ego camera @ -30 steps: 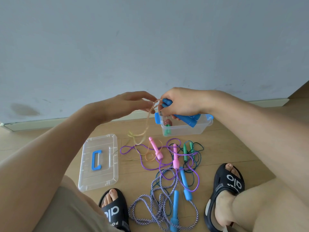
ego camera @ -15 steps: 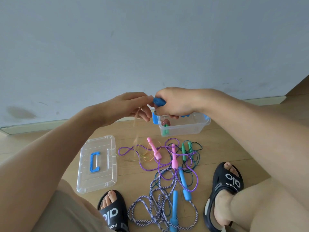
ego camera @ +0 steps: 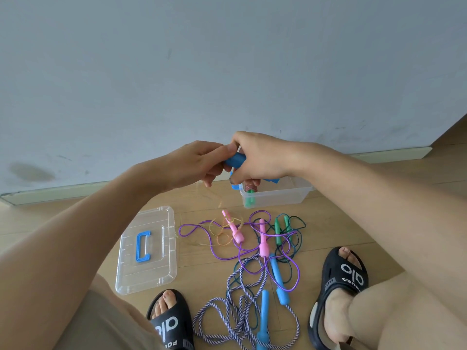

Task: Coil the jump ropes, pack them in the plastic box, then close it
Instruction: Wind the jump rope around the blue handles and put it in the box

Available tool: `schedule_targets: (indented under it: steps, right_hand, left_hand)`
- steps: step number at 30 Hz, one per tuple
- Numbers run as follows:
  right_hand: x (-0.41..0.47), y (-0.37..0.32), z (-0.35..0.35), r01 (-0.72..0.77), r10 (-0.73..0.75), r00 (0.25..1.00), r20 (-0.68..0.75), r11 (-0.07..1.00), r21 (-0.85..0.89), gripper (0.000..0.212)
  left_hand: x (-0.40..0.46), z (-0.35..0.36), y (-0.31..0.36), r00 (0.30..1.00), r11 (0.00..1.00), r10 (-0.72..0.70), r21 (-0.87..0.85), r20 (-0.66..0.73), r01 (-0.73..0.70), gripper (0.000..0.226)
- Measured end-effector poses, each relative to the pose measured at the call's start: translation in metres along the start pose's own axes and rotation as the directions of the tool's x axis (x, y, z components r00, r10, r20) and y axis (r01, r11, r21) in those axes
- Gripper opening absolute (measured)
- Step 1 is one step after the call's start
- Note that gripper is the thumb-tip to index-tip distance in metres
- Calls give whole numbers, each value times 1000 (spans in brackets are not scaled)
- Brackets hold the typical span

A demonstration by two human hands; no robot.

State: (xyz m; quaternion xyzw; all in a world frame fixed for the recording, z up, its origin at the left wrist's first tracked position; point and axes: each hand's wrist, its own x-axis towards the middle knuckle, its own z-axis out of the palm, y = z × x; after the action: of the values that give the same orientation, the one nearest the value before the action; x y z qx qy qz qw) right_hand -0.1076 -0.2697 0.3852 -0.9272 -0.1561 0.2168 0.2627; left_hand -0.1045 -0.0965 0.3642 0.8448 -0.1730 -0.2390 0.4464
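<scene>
Gripping smooth blue handle (ego camera: pixel 235 159), right hand (ego camera: pixel 262 157); thin yellowish cord (ego camera: pixel 217 198) dangling.

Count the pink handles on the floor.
2. One pink handle lies nearer the lid; the other pink handle lies beside the green handles. More may be hidden.

White lettering reading "olo" is seen on the strap of the right black sandal (ego camera: pixel 350 274), with a smaller line beneath it too small to be read. Similar white lettering is printed on the left black sandal (ego camera: pixel 170 327), partly cut off by the frame edge.
</scene>
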Motion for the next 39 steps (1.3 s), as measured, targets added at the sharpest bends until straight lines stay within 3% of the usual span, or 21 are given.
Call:
schedule_targets:
  steps: [3,5,7,9,12,14,18,23,27,30,34,36,38,39]
  right_hand:
    - [4,0,2,-43,40,997,-71,998,-47,38]
    - [7,1,6,-85,74,990,-122,993,-87,42]
    - [8,1,7,-132,123,981,-149,990,-55,44]
    - [7,1,3,-178,177,971,-162,984,10,45]
    - [7,-1,1,-188,205,965,-165,976,112,52]
    - [8,-6,4,-174,198,973,-121,967,184,58]
    - [10,-10,11,-180,211,976,-49,917,355,77]
    - [14,-17,19,-186,251,963,-94,878,440,112]
    - [11,-17,22,-121,145,989,-16,875,469,94]
    - [4,-16,15,-110,72,993,88,812,573,82]
    - [-4,4,-12,-177,47,970,240,812,556,94]
    - [-5,11,-17,-115,60,991,121,847,519,91]
    - [-4,13,-15,19,11,998,-62,888,459,87]
    - [-3,11,-12,57,-23,996,-83,897,438,86]
  left_hand:
    - [2,2,-3,997,999,-24,-49,-73,20,41]
    - [6,3,-3,970,992,-26,110,-243,54,41]
    - [6,2,1,880,940,58,322,-471,110,47]
    - [5,1,8,847,916,74,371,-527,151,53]
    - [3,10,18,938,973,-202,51,-283,225,58]
    - [3,17,18,951,950,-291,-152,-100,275,59]
    - [1,21,11,973,924,-232,-313,2,221,48]
    - [2,26,17,980,862,-194,-483,-34,154,32]
    - [5,23,22,959,824,-262,-543,-110,163,18]
    - [5,18,20,926,791,-340,-583,-164,187,22]
    - [4,6,16,922,714,-354,-682,-154,160,24]
    - [1,1,12,940,703,-331,-686,-84,186,25]
    - [-4,0,11,955,764,-292,-588,51,265,29]
    - [-7,0,12,957,806,-259,-517,130,288,30]
